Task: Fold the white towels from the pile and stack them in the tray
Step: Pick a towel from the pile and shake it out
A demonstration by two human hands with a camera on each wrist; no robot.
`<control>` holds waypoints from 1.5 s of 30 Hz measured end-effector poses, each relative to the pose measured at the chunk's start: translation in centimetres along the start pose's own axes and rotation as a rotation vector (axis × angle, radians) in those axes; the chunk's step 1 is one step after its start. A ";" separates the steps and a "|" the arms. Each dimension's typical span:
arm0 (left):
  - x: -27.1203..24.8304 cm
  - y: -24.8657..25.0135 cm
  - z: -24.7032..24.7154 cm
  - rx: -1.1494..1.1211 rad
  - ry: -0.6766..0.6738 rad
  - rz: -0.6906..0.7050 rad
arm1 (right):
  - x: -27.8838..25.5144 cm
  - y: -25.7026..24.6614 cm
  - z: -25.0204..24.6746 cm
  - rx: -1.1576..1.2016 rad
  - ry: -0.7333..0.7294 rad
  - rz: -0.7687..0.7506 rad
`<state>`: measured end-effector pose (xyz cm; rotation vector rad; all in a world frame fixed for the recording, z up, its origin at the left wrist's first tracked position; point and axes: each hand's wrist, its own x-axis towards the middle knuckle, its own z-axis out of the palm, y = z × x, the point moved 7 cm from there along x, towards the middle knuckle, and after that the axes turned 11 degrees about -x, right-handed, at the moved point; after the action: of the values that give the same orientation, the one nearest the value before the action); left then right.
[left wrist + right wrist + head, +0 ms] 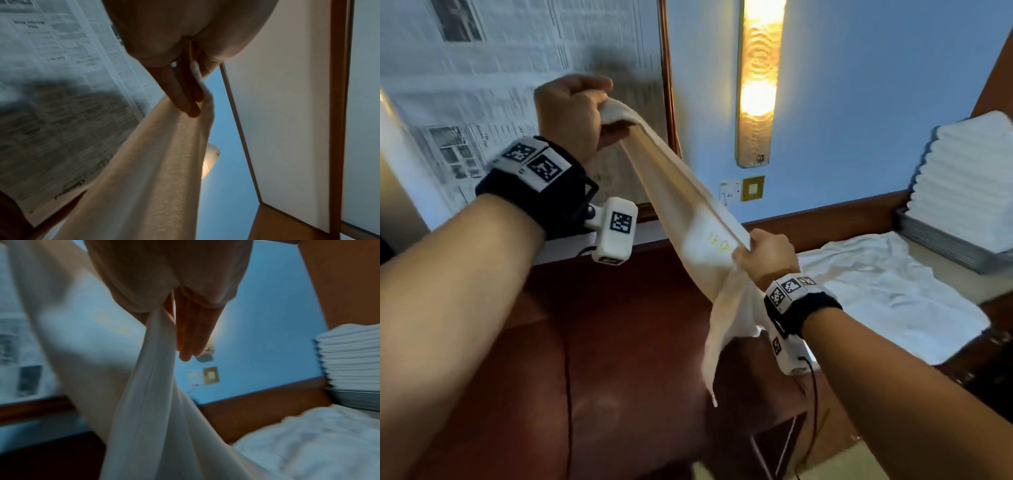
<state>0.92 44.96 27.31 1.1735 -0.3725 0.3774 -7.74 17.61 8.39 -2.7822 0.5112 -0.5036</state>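
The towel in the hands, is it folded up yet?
Not yet. The towel hangs stretched between left hand and right hand, one end dangling.

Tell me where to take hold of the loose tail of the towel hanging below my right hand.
Probably the tail's pointed bottom corner. It hangs free under the right hand while the left hand holds the towel high. Come from below and the left, where nothing blocks the grip.
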 end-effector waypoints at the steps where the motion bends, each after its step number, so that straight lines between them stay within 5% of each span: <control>1: 0.2 0.2 -1.2 -0.010 0.031 0.007 | -0.5 2.1 0.8 -0.017 -0.049 0.039; 6: 0.1 -1.2 -5.8 0.032 0.179 0.026 | -2.3 9.1 -0.3 0.025 -0.100 0.215; 10: -0.4 -6.0 -6.0 0.325 0.187 -0.111 | -0.8 7.3 -4.0 0.105 0.017 0.113; 13: -4.3 -9.6 -1.5 0.886 -0.134 -0.119 | 0.3 4.8 -5.5 0.064 0.016 -0.042; 16: -11.8 -14.5 6.3 0.754 -0.658 -0.187 | 0.8 2.2 -6.6 -0.036 -0.011 -0.233; 18: -14.8 -17.0 9.6 0.712 -0.803 -0.183 | 1.2 1.2 -7.1 -0.096 -0.012 -0.320; 21: -14.2 -17.7 12.1 0.742 -0.720 0.019 | 2.3 2.3 -7.6 -0.202 -0.006 -0.376; 27: -10.5 -15.0 13.5 0.822 -0.741 0.125 | 5.6 10.1 -6.2 -0.298 -0.067 -0.369; 33: -8.3 -12.6 9.0 0.997 -0.551 0.048 | 9.2 17.4 -4.5 -0.207 -0.131 -0.205; 36: -8.2 -11.9 6.4 1.048 -0.464 0.012 | 10.6 19.4 -4.5 0.111 -0.069 -0.073; 39: -8.4 -12.4 4.1 1.169 -0.419 -0.073 | 11.1 16.4 -5.7 0.443 0.052 -0.085; 42: -9.5 -14.0 3.6 1.264 -0.449 -0.215 | 10.4 9.3 -7.7 0.570 0.122 -0.291; 45: -11.5 -14.9 6.6 0.986 -0.538 -0.253 | 8.1 1.8 -9.3 0.504 0.110 -0.578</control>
<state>-2.69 32.70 12.00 2.2777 -0.5120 -0.0163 -4.73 11.10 18.58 -2.3769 -0.3780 -0.7784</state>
